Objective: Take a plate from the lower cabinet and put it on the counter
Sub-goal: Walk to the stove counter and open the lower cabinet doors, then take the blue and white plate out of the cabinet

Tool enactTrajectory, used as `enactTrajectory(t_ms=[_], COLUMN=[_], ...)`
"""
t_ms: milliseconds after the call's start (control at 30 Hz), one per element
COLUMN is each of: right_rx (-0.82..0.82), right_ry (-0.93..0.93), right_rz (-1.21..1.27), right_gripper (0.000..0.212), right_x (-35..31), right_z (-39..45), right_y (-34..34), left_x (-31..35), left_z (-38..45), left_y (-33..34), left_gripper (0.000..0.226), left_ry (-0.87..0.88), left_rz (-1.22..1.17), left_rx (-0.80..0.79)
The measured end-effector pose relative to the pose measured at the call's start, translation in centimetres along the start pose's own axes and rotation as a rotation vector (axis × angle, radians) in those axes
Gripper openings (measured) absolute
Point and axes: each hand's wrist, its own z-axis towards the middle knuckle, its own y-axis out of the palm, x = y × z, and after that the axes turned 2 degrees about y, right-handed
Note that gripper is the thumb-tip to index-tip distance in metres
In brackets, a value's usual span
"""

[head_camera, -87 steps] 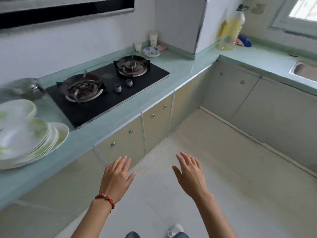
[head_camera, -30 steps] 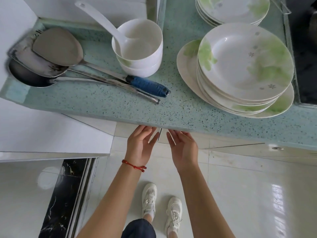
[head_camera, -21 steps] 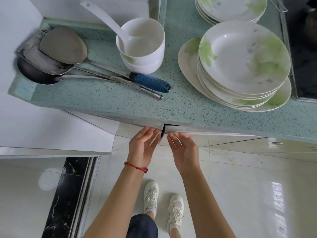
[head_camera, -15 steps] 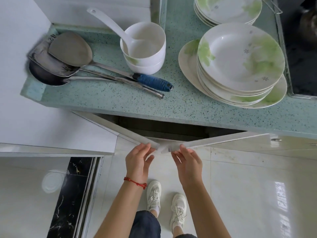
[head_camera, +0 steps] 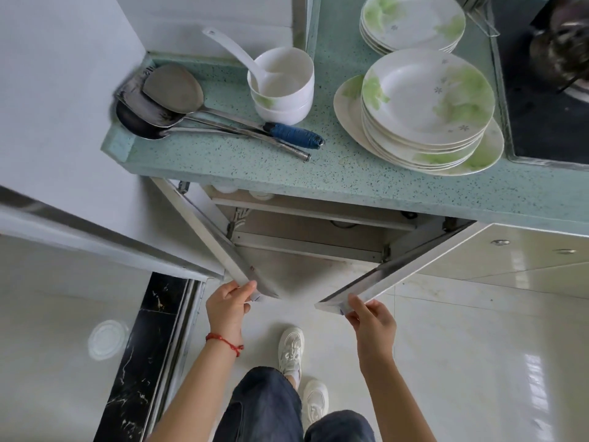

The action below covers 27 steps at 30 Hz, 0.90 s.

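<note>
I look straight down at a lower cabinet (head_camera: 306, 231) under a speckled green counter (head_camera: 229, 157). Both its doors stand swung outward. My left hand (head_camera: 228, 306) grips the free edge of the left door (head_camera: 216, 237). My right hand (head_camera: 371, 315) grips the free edge of the right door (head_camera: 398, 269). Inside I see a shelf board and a bare floor panel; no plate shows in the part of the cabinet I can see. On the counter a stack of white plates with green prints (head_camera: 427, 103) sits at the right, with a second stack (head_camera: 411, 22) behind it.
Two stacked white bowls (head_camera: 283, 87) hold a white ladle. Metal spatulas (head_camera: 169, 94) and a blue-handled utensil (head_camera: 293, 135) lie at the counter's left end. A black stove top (head_camera: 548, 116) is at the right. A white wall panel is at the left. My feet stand on pale floor tiles.
I turned from the stove side to this cabinet. Both hands took the door edges and pulled; the doors went from closed to wide open, and my hands moved apart and toward me.
</note>
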Motion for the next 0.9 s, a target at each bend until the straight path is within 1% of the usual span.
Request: enactTrajectory(t_ms=[100,200,267,300,433,500,600,767,900], right_rx=[-0.021,-0.024,-0.012,-0.007,0.043,0.083,0.142,0.247,0.36], right_ry=[-0.014,-0.038,-0.052,-0.058,-0.06,-0.059,-0.061,-0.075,-0.1], right_rz=[0.003,-0.015,-0.026,-0.023,-0.027,-0.034,-0.047,-0.02,0.02], right_gripper=[0.02,0.021,0.023,0.024,0.023,0.024,0.02,0.01,0.013], right_x=[0.4,1.0,1.4,1.5,2.0,2.1,2.3,2.5,3.1], right_z=[-0.6,-1.4,-1.8,-2.0,-2.8,-3.2,-3.7,-3.9,-4.4], right_y=[-2.0,-4.3,-6.0,-6.8,-10.1,-11.5,-13.5,-15.5,-16.4], left_x=[-0.5,-0.7,-0.8,-0.7,-0.2,-0.2,-0.2,-0.4,-0.1], left_z=[0.0,-0.7,-1.2,-1.4,-2.1,-2.3,-2.2,-1.0,-0.8], left_y=[-2.3,-4.4,-5.6,-6.1,-8.0,-8.8,-10.6,-14.4,-16.5], left_gripper=[0.018,0.04,0.045,0.042,0.013,0.006,0.007,0.03,0.035], left_ry=[0.046,0.091,0.103,0.104,0.11,0.121,0.143,0.127,0.16], left_rz=[0.041,0.132,0.145,0.121,0.136,0.157,0.175,0.246,0.325], left_rx=[0.002,-0.004,0.005,0.023,0.091,0.118,0.139,0.182,0.175])
